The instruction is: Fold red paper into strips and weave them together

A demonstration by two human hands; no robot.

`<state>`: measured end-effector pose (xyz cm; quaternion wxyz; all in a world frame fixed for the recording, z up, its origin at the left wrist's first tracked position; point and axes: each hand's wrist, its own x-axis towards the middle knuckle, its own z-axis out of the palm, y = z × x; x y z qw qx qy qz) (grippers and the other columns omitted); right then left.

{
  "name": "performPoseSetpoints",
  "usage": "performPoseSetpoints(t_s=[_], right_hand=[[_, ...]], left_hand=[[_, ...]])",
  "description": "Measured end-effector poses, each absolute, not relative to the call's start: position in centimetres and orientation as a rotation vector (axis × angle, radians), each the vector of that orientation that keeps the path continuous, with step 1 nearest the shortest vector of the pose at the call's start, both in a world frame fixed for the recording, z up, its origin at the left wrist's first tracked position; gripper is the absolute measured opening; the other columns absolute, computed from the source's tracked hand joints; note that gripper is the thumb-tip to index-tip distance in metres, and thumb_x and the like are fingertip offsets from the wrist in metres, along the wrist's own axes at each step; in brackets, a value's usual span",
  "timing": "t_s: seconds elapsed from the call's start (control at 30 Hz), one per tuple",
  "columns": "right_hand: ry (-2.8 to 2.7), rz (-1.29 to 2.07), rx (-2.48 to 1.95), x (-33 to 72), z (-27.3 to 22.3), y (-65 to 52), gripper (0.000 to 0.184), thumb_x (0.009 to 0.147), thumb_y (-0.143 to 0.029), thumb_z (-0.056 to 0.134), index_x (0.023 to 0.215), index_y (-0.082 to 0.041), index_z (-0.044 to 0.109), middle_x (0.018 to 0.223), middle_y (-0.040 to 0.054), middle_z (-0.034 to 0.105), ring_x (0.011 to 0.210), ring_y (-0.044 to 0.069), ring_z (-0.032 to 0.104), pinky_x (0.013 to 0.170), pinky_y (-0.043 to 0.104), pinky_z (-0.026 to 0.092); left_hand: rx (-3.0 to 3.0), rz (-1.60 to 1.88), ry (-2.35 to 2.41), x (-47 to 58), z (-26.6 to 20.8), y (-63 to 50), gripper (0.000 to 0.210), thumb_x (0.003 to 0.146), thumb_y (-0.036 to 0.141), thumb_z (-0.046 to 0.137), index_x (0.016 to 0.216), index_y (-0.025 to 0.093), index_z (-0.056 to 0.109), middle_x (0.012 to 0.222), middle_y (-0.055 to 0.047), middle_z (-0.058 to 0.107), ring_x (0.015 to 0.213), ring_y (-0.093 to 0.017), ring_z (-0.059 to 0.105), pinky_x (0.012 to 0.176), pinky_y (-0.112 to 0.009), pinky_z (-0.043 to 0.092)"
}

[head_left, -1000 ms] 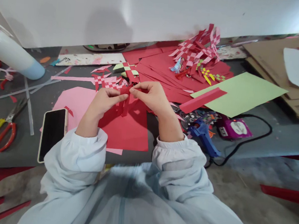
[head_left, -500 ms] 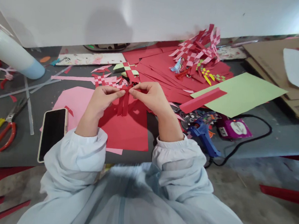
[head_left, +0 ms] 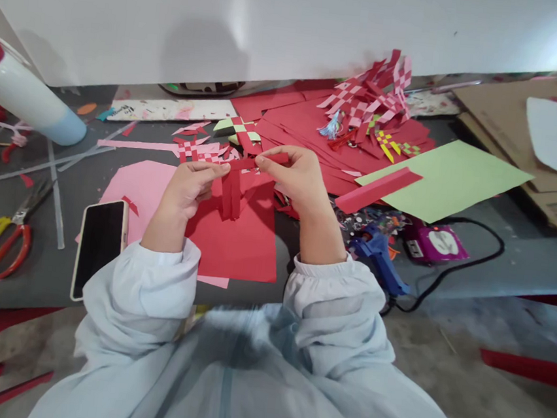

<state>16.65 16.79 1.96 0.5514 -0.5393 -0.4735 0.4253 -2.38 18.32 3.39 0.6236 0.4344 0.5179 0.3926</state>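
Note:
Between my two hands a red paper strip [head_left: 242,164] is held roughly level. My left hand [head_left: 187,186] pinches its left end between thumb and fingers. My right hand [head_left: 295,174] grips it further right, and a short end sticks out past the fingers. Other red strips [head_left: 231,194] hang or stand just below the held strip; whether they are joined to it I cannot tell. Under both hands lies a red paper sheet [head_left: 239,251], with pink paper [head_left: 136,179] to its left. Small pink-and-red checked woven pieces [head_left: 200,152] lie just behind my left hand.
A phone [head_left: 101,244] and scissors [head_left: 15,229] lie left, below a white-and-blue bottle [head_left: 38,97]. Rightward are a folded red strip [head_left: 379,191], a green sheet [head_left: 451,180], a blue glue gun [head_left: 377,255] with a black cable and a purple box [head_left: 435,242]. Woven strips [head_left: 368,93] are heaped behind.
My hands have moved apart, the right one shifting to the right. More of the red strip now shows stretched between them.

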Motion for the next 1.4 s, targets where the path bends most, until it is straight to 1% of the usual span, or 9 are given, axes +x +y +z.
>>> performPoseSetpoints(t_s=[0.17, 0.33, 0.6, 0.8, 0.97, 1.07, 1.2, 1.3, 1.4], right_hand=[[-0.904, 1.019, -1.165, 16.1, 1.3, 17.4, 0.035, 0.061, -0.045, 0.080, 0.084, -0.021, 0.071, 0.070, -0.0023, 0.065, 0.059, 0.008, 0.052, 0.059, 0.024, 0.044], [-0.907, 1.252, -1.116, 15.1, 0.6, 17.6, 0.045, 0.058, -0.061, 0.082, 0.068, -0.019, 0.066, 0.068, 0.0008, 0.065, 0.057, 0.008, 0.051, 0.058, 0.024, 0.044], [-1.070, 1.228, -1.107, 14.8, -0.1, 17.4, 0.028, 0.063, -0.041, 0.082, 0.076, -0.017, 0.076, 0.069, -0.0005, 0.070, 0.061, 0.011, 0.056, 0.063, 0.026, 0.047], [-1.049, 1.217, -1.127, 15.1, 0.1, 17.3, 0.026, 0.062, -0.040, 0.083, 0.072, -0.017, 0.076, 0.066, -0.0005, 0.069, 0.059, 0.010, 0.054, 0.060, 0.025, 0.045], [-1.068, 1.177, -1.146, 15.2, 0.1, 17.3, 0.026, 0.064, -0.040, 0.081, 0.075, -0.017, 0.076, 0.068, 0.0001, 0.070, 0.064, 0.012, 0.060, 0.064, 0.026, 0.049], [-1.089, 1.163, -1.168, 15.1, 0.1, 17.3, 0.027, 0.066, -0.041, 0.080, 0.076, -0.017, 0.077, 0.071, 0.0013, 0.072, 0.067, 0.013, 0.063, 0.065, 0.027, 0.050], [-1.094, 1.155, -1.181, 15.0, 0.0, 17.3, 0.028, 0.066, -0.041, 0.079, 0.078, -0.016, 0.077, 0.077, 0.0033, 0.076, 0.070, 0.015, 0.066, 0.067, 0.028, 0.051], [-1.076, 1.173, -1.155, 15.0, 0.1, 17.2, 0.026, 0.067, -0.039, 0.080, 0.078, -0.016, 0.077, 0.075, 0.0029, 0.075, 0.068, 0.014, 0.065, 0.066, 0.027, 0.051], [-1.074, 1.202, -1.130, 14.9, 0.4, 17.1, 0.026, 0.066, -0.039, 0.081, 0.077, -0.016, 0.078, 0.072, 0.0013, 0.074, 0.063, 0.012, 0.062, 0.063, 0.026, 0.048]], left_hand=[[0.928, 0.947, 1.127, -2.3, 3.2, 18.4, 0.046, 0.044, 0.035, 0.095, 0.055, 0.019, 0.054, 0.038, 0.013, 0.025, 0.040, -0.002, 0.017, 0.045, -0.023, 0.009], [0.905, 0.933, 1.102, -2.0, 3.1, 18.2, 0.048, 0.045, 0.038, 0.095, 0.055, 0.019, 0.052, 0.038, 0.013, 0.025, 0.040, -0.002, 0.018, 0.045, -0.023, 0.010], [0.980, 0.901, 1.135, -2.0, 3.1, 18.2, 0.041, 0.047, 0.039, 0.094, 0.058, 0.018, 0.060, 0.040, 0.011, 0.028, 0.041, -0.002, 0.019, 0.045, -0.024, 0.011], [0.991, 1.005, 1.210, -2.3, 2.8, 18.6, 0.037, 0.044, 0.037, 0.092, 0.066, 0.017, 0.069, 0.038, 0.012, 0.028, 0.042, -0.003, 0.018, 0.046, -0.024, 0.011], [1.043, 0.977, 1.208, -2.4, 2.6, 18.6, 0.034, 0.055, 0.039, 0.088, 0.059, 0.018, 0.061, 0.040, 0.011, 0.028, 0.042, -0.003, 0.019, 0.046, -0.023, 0.012], [1.096, 0.889, 1.176, -2.3, 2.7, 18.5, 0.043, 0.062, 0.042, 0.085, 0.052, 0.019, 0.049, 0.043, 0.010, 0.026, 0.042, -0.003, 0.018, 0.045, -0.023, 0.012], [1.125, 0.870, 1.138, -2.2, 2.9, 18.5, 0.057, 0.061, 0.047, 0.085, 0.045, 0.020, 0.038, 0.043, 0.009, 0.026, 0.041, -0.002, 0.017, 0.045, -0.023, 0.012], [1.130, 0.907, 1.160, -2.2, 2.9, 18.5, 0.047, 0.051, 0.043, 0.090, 0.047, 0.019, 0.050, 0.044, 0.009, 0.031, 0.042, -0.002, 0.020, 0.044, -0.023, 0.014], [1.154, 0.929, 1.223, -2.2, 2.7, 18.5, 0.036, 0.045, 0.037, 0.092, 0.060, 0.016, 0.067, 0.045, 0.009, 0.038, 0.043, -0.003, 0.026, 0.045, -0.023, 0.016]])
